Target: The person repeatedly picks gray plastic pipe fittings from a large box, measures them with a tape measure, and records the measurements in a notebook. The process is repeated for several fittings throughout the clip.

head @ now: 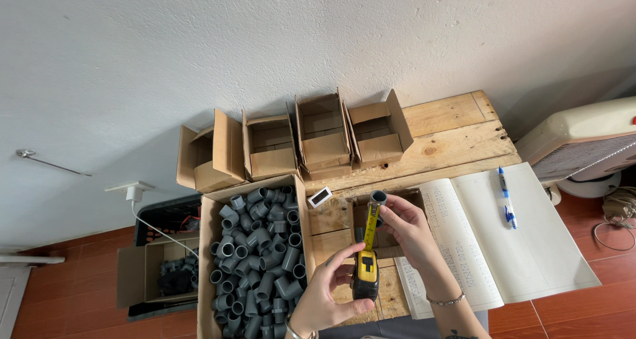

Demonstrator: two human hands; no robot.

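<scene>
Head camera looks down on a wooden bench (457, 124). Left hand (324, 296), palm up, fingers curled around a yellow tape measure (365, 273). Right hand (411, 226), wrist bent, seems to pinch a grey pipe fitting (378, 197) against the blade. Box of fittings (255, 259) sits just left; open ledger (503, 240) right.

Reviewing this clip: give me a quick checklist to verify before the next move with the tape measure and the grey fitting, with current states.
1. Left hand grips the yellow tape measure: ok.
2. Right hand holds the grey pipe fitting: ok.
3. Tape blade reaches from the case up to the fitting: ok.
4. Blade reading legible: cannot tell, too small.
5. Open notebook with blue pen lies beside the right hand: ok.
6. Box of grey fittings sits by the left hand: ok.
</scene>
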